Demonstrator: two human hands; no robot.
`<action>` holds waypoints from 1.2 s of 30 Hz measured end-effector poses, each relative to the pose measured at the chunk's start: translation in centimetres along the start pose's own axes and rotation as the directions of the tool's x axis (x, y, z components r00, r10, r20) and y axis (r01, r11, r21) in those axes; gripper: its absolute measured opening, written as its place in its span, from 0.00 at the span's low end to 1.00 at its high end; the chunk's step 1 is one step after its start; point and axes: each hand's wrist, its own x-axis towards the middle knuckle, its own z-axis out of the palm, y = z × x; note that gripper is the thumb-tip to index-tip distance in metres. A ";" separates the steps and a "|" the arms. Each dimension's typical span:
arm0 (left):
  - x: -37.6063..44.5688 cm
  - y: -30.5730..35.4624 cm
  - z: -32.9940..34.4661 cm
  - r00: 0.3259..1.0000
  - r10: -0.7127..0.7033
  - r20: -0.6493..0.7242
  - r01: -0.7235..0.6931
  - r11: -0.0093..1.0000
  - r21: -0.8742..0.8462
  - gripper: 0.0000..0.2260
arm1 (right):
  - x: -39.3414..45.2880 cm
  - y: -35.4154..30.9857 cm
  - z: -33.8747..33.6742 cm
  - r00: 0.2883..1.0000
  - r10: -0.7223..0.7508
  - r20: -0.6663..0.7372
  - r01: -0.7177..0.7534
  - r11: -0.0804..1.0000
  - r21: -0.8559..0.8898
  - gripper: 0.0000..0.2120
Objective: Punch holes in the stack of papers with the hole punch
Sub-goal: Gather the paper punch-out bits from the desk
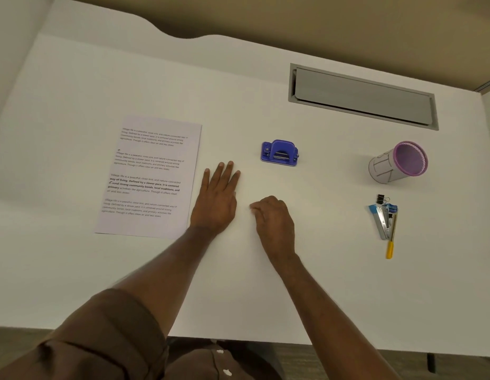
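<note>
A stack of printed papers [149, 176] lies flat on the white desk [265, 297] at the left. A blue hole punch [279, 153] sits on the desk to the right of the papers, apart from them. My left hand [217, 200] lies flat on the desk between the papers and the punch, fingers straight, just right of the papers' edge. My right hand [274, 220] rests on the desk below the punch with fingers loosely curled and nothing in it. Neither hand touches the punch.
A purple-rimmed pen cup [397, 163] lies tipped at the right. Below it are a black binder clip [382, 199], a blue stapler [384, 220] and a yellow-handled tool [390, 246]. A grey cable hatch [363, 96] is set into the desk at the back right.
</note>
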 end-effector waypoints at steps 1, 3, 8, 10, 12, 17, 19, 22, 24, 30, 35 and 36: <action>0.0 0.0 0.0 1.000 0.000 0.003 0.000 1.000 0.004 0.25 | 0.1 0.1 0.1 1.000 0.030 -0.009 -0.030 0.999 0.044 0.06; 0.0 0.0 0.1 1.000 -0.001 0.006 0.001 1.000 0.002 0.25 | 0.3 0.2 0.1 0.997 0.069 -0.017 -0.068 0.995 0.074 0.06; 0.0 0.0 -0.1 1.000 -0.002 0.013 0.001 1.000 0.007 0.25 | 0.6 -0.2 -0.1 0.999 0.027 0.033 -0.028 0.999 0.018 0.06; 0.0 0.1 -0.1 1.000 -0.002 0.018 0.002 1.000 0.004 0.25 | 0.6 -0.6 -0.1 0.997 -0.020 0.069 0.023 0.999 -0.048 0.05; 0.0 0.1 -0.2 1.000 -0.001 0.015 0.001 1.000 -0.002 0.24 | 0.5 -1.0 -0.1 0.993 -0.065 0.096 0.077 0.988 -0.133 0.06; 0.0 0.0 -0.2 1.000 -0.004 0.017 0.004 1.000 -0.010 0.25 | 0.7 -1.7 -0.4 0.977 -0.179 0.117 0.208 0.926 -0.316 0.04; 0.0 0.1 -0.2 1.000 -0.003 0.011 0.003 1.000 -0.016 0.24 | 1.0 -2.2 -0.5 0.971 -0.179 0.159 0.228 0.895 -0.383 0.08; 0.0 0.1 -0.3 1.000 -0.002 0.022 0.003 1.000 -0.014 0.24 | 1.6 -3.0 -0.7 0.963 -0.179 0.202 0.251 0.871 -0.422 0.13; 0.1 0.1 -0.3 0.999 -0.007 0.042 0.007 1.000 0.008 0.24 | 1.7 -3.4 -0.6 0.959 -0.176 0.223 0.260 0.862 -0.435 0.15; 0.1 0.1 -0.4 0.999 -0.013 0.050 0.012 1.000 0.013 0.24 | 1.2 -2.6 0.2 0.961 -0.156 0.230 0.253 0.834 -0.490 0.12; 0.1 0.2 -0.3 0.999 -0.013 0.045 0.012 1.000 0.017 0.25 | 1.9 -1.4 0.9 0.975 0.030 0.220 0.035 0.958 -0.286 0.04; 0.1 0.2 -0.3 0.999 -0.012 0.042 0.011 1.000 0.016 0.25 | 2.0 -1.1 0.9 0.973 0.082 0.215 -0.047 0.985 -0.167 0.04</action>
